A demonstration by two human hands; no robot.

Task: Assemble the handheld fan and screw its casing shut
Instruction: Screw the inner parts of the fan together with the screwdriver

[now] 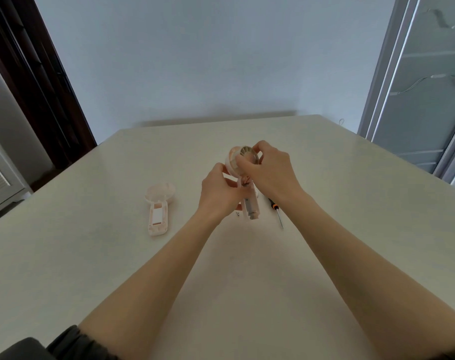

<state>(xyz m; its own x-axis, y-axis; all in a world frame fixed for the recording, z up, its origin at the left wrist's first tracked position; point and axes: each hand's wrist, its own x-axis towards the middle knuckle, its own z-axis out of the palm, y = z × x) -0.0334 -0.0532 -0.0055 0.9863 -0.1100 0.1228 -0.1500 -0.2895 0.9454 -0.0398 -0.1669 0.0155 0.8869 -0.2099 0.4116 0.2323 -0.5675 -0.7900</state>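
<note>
I hold one pale pink half of the fan casing (252, 207) tilted above the table, its handle end pointing toward me. My left hand (220, 192) grips the casing at the neck below the round head. My right hand (269, 168) pinches the round white fan wheel (248, 154) at the casing's head. Red wires show between my hands. The other casing half (157, 209) lies on the table to the left, inner side up. A screwdriver (277, 210) with a black and orange handle lies just right of the held part.
A small screw or metal bit (237, 213) lies on the table under my left wrist. The pale table (221, 281) runs back to a blue-grey wall. A dark door frame stands at the left and a glass cabinet at the right.
</note>
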